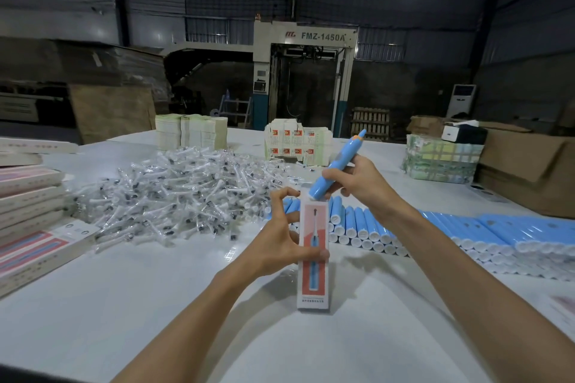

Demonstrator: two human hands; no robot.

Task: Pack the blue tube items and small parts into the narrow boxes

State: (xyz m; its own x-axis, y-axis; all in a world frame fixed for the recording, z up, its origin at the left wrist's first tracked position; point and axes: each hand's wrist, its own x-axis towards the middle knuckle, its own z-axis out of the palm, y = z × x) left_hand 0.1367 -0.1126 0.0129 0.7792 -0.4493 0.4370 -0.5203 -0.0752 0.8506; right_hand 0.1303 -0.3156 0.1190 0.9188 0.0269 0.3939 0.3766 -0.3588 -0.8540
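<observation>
My left hand [281, 235] grips a narrow white and red box [313, 277] that stands upright on the white table [155, 305], thumb on its front, fingers at its open top. My right hand [357, 183] holds a blue tube [337, 165] tilted, its white lower end right at the box's top opening. Rows of more blue tubes [466, 230] lie on the table behind and to the right. A big heap of small bagged parts [174, 193] lies to the left of the box.
Filled narrow boxes [34, 227] are stacked at the left edge. Stacks of flat cartons [191, 130], [295, 141] stand at the back of the table, bundled packs [441, 158] and brown cardboard boxes [529, 168] at the right. A large machine stands beyond.
</observation>
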